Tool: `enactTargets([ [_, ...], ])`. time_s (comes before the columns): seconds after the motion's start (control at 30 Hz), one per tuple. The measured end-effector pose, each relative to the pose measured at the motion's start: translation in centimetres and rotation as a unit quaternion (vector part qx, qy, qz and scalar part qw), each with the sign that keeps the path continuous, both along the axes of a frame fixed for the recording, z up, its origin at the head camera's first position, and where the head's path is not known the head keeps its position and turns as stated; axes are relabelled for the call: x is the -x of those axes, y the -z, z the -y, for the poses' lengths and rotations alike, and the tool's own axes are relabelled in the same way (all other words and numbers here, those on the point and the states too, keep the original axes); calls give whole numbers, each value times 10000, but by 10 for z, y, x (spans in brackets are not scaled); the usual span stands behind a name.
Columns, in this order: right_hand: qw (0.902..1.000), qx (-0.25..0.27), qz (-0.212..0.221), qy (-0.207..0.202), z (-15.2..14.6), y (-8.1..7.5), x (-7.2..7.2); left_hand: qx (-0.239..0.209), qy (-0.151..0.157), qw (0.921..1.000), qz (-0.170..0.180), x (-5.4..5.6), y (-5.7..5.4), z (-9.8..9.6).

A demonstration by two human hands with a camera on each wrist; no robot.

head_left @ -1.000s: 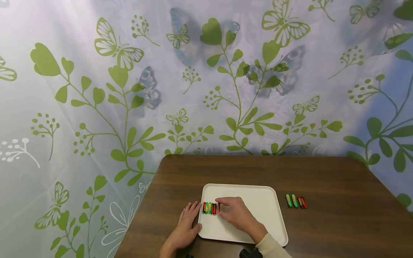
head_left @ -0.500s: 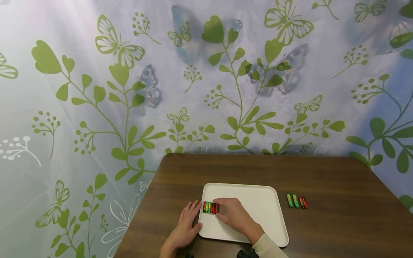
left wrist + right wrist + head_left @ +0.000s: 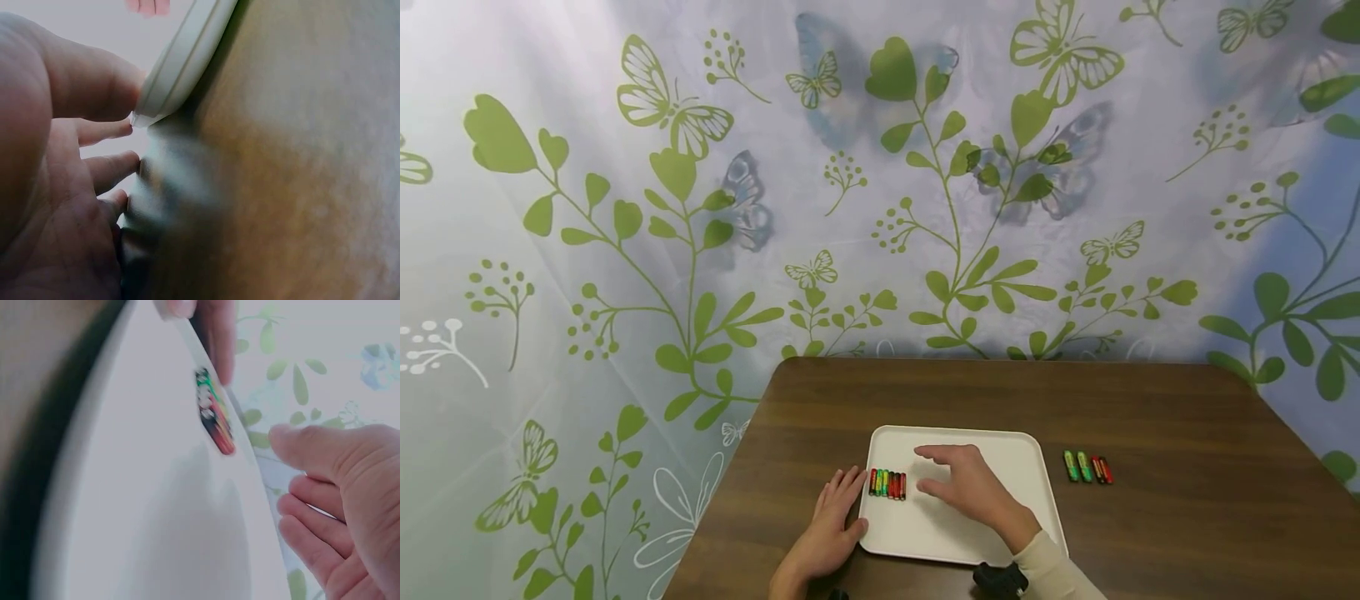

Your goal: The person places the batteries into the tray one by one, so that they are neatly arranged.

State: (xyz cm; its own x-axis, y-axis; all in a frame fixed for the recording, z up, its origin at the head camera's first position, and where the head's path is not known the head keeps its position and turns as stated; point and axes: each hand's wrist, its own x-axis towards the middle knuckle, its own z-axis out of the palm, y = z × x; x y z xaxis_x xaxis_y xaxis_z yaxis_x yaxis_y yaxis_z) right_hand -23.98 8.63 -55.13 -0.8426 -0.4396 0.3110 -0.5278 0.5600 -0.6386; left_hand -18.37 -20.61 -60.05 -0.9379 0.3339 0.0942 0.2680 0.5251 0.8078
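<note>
A row of several small batteries (image 3: 887, 484), red-and-black and green, lies side by side near the left edge of a white tray (image 3: 962, 533). My left hand (image 3: 833, 527) rests against the tray's left rim, fingers spread; in the left wrist view its thumb (image 3: 94, 81) touches the rim. My right hand (image 3: 970, 492) hovers over the tray just right of the row, thumb and fingers apart and holding nothing. In the right wrist view the row of batteries looks blurred, beyond the parted fingers of the right hand (image 3: 350, 506).
To the right of the tray, two green batteries (image 3: 1077, 467) and two red-and-black batteries (image 3: 1102, 470) lie on the brown wooden table (image 3: 1187, 533). A patterned curtain (image 3: 850, 208) hangs behind the table. A black device (image 3: 1000, 579) sits at the right wrist.
My right hand pushed a separate red battery leftward against the row, then let go and drew back to the right. The left hand has stayed at the tray's rim.
</note>
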Motion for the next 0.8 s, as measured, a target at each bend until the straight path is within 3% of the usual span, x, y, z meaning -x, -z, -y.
enactTargets([
  [0.27, 9998, 32, 163, 76, -37, -8, 5, 22, 41, 9997, -254, -4, -4, -1],
  [0.8, 9986, -267, -208, 396, -117, -12, 5, 81, 30, 9998, -200, -3, -2, 0],
])
